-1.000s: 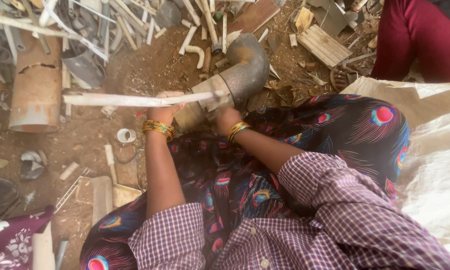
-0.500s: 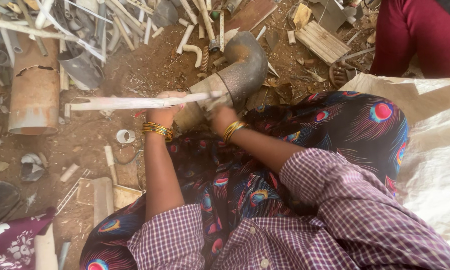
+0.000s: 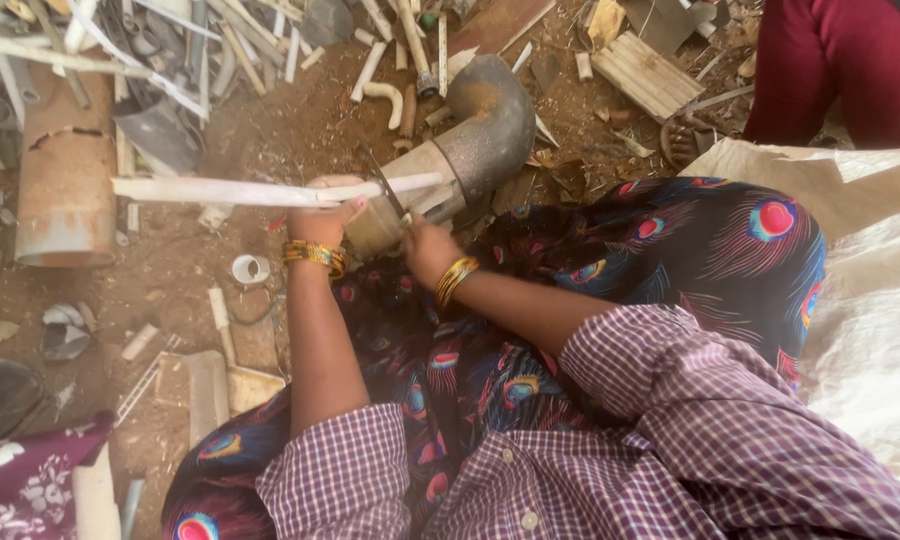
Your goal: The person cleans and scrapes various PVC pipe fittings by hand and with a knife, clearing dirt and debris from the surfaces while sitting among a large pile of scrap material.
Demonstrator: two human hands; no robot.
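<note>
Over the dirt, left hand (image 3: 322, 205) clamps a long white strip (image 3: 230, 191) across a curved grey pipe elbow (image 3: 470, 140). Right hand (image 3: 425, 245) grips a thin dark blade (image 3: 382, 185), cut looks unfinished, strip's whole.

Open dirt patch (image 3: 185, 245) left of the left hand (image 3: 322, 212) gives the only passage, hemmed by the rusty cylinder (image 3: 65, 185) further left, the scrap-pipe heap (image 3: 220, 50) above, the grey elbow pipe (image 3: 470, 135) right, broken slabs (image 3: 210, 385) below.
</note>
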